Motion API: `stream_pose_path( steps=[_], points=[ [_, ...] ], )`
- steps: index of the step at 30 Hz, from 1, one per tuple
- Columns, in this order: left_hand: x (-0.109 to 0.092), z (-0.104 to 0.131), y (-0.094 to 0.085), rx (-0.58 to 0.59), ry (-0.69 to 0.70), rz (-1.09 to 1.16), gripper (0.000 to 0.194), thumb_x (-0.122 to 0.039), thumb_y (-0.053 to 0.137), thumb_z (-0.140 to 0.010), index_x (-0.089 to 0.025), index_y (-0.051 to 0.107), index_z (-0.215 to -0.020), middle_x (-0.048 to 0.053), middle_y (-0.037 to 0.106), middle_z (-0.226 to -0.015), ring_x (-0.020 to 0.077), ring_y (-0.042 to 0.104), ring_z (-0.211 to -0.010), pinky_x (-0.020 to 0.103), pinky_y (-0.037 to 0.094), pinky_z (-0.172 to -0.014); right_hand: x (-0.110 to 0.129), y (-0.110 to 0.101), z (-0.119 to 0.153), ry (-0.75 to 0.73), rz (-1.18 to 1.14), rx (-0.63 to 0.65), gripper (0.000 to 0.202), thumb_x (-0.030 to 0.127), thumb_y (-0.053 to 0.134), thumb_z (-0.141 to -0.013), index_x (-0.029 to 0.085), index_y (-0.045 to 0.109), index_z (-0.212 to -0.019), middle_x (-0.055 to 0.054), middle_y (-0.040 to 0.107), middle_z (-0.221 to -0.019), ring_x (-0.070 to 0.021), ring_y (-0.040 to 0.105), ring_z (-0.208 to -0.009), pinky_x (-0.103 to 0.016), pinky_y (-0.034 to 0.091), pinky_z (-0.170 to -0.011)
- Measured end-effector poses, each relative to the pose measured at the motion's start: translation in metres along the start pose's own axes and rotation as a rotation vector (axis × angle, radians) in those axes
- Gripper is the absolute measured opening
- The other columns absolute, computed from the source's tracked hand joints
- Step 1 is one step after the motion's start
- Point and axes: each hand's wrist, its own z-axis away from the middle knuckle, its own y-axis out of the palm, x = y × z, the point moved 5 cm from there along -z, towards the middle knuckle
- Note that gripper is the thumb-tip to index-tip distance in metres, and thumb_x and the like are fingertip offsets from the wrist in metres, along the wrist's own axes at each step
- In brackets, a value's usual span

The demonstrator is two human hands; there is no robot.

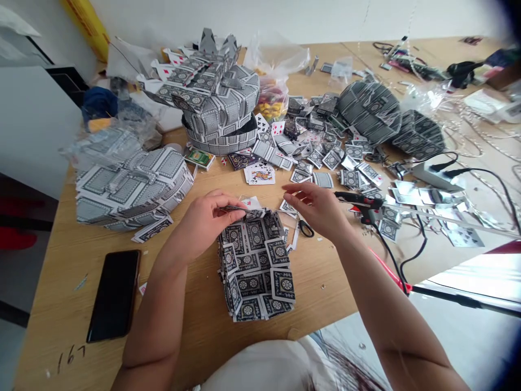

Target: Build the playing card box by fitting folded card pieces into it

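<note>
A box-like form made of black-and-white playing cards (256,271) stands on the table in front of me. At its far left edge my left hand (207,220) pinches a dark playing card (235,207) between thumb and fingers. My right hand (315,209) is to the right of the form, fingers stretched out and apart, with nothing seen in it. Just right of that hand lies a black hot glue gun (362,202) with a red trigger. Scissors with a black handle (306,228) rest between the form and my right hand, their blades partly hidden.
Larger card-covered constructions stand at the left (130,187), back (220,103) and right (368,111). Loose playing cards (321,157) are scattered behind my hands. A phone (115,296) lies at left. Cables (393,250) and a power strip (437,176) are at right.
</note>
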Motion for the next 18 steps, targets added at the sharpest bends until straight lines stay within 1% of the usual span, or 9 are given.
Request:
stream_pose_path(
  steps=[2,3,5,6,7,9,13,16,18],
  points=[
    [-0.004,0.001,0.003,0.053,0.026,0.003,0.02,-0.033,0.063,-0.088,-0.019,0.074,-0.095,0.006,0.067,-0.103,0.0174,0.062,-0.098,0.029,0.05,-0.086,0.013,0.015,0.004,-0.027,-0.255,0.17,0.037,0.045,0.057,-0.087,0.017,0.073,-0.106,-0.008,0.071,-0.094,-0.0133,0.059,-0.07,-0.031,0.047,-0.066],
    [-0.006,0.002,0.004,0.068,0.038,-0.01,0.021,-0.033,0.061,-0.089,-0.02,0.074,-0.096,0.006,0.066,-0.106,0.0173,0.062,-0.1,0.029,0.05,-0.087,0.021,0.024,0.006,-0.035,-0.33,0.277,0.039,0.047,0.057,-0.087,0.017,0.073,-0.107,-0.007,0.071,-0.092,-0.0125,0.058,-0.069,-0.03,0.047,-0.064],
    [-0.009,0.002,0.003,0.067,0.069,-0.049,0.02,-0.029,0.06,-0.09,-0.021,0.074,-0.101,0.005,0.065,-0.109,0.0173,0.061,-0.104,0.03,0.049,-0.091,0.033,0.041,0.007,-0.065,-0.387,0.483,0.042,0.049,0.062,-0.085,0.019,0.072,-0.112,-0.004,0.07,-0.083,-0.0112,0.054,-0.064,-0.028,0.044,-0.06],
    [-0.009,0.002,0.002,0.059,0.084,-0.071,0.02,-0.027,0.061,-0.089,-0.022,0.073,-0.103,0.005,0.065,-0.11,0.0176,0.06,-0.107,0.031,0.048,-0.094,0.036,0.047,0.007,-0.084,-0.383,0.548,0.043,0.048,0.065,-0.083,0.019,0.072,-0.113,-0.002,0.068,-0.077,-0.0107,0.052,-0.062,-0.027,0.042,-0.057],
    [-0.009,0.002,0.0,0.053,0.092,-0.091,0.021,-0.024,0.063,-0.087,-0.022,0.072,-0.106,0.004,0.065,-0.11,0.018,0.059,-0.109,0.032,0.047,-0.096,0.038,0.051,0.005,-0.108,-0.361,0.576,0.043,0.047,0.067,-0.082,0.02,0.072,-0.114,0.0,0.065,-0.071,-0.0104,0.051,-0.06,-0.026,0.041,-0.055],
    [-0.004,0.001,-0.003,0.057,0.075,-0.104,0.027,-0.022,0.065,-0.084,-0.024,0.07,-0.111,0.004,0.065,-0.112,0.0186,0.059,-0.109,0.034,0.047,-0.097,0.039,0.052,0.0,-0.182,-0.263,0.516,0.04,0.043,0.068,-0.083,0.02,0.072,-0.115,0.001,0.063,-0.069,-0.0105,0.05,-0.06,-0.026,0.04,-0.055],
    [0.015,-0.002,-0.013,0.036,-0.108,-0.146,0.04,-0.022,0.069,-0.079,-0.023,0.066,-0.118,0.006,0.065,-0.118,0.0179,0.064,-0.093,0.035,0.052,-0.088,0.042,0.048,-0.001,-0.385,0.088,0.272,0.031,0.029,0.059,-0.091,0.018,0.07,-0.117,-0.007,0.067,-0.091,-0.014,0.057,-0.073,-0.03,0.044,-0.069],
    [0.023,-0.001,-0.023,-0.038,-0.174,-0.239,0.039,-0.022,0.067,-0.079,-0.02,0.065,-0.118,0.008,0.066,-0.118,0.0184,0.066,-0.093,0.036,0.052,-0.09,0.043,0.054,0.004,-0.451,0.3,0.24,0.033,0.024,0.052,-0.094,0.015,0.068,-0.121,-0.011,0.066,-0.099,-0.0177,0.061,-0.079,-0.032,0.045,-0.073],
    [0.026,0.0,-0.026,-0.032,-0.188,-0.301,0.036,-0.023,0.064,-0.081,-0.019,0.065,-0.117,0.008,0.068,-0.116,0.0194,0.066,-0.095,0.036,0.052,-0.089,0.043,0.058,0.006,-0.469,0.387,0.262,0.034,0.025,0.049,-0.095,0.015,0.066,-0.123,-0.012,0.065,-0.101,-0.0205,0.061,-0.085,-0.033,0.046,-0.073]
  ],
)
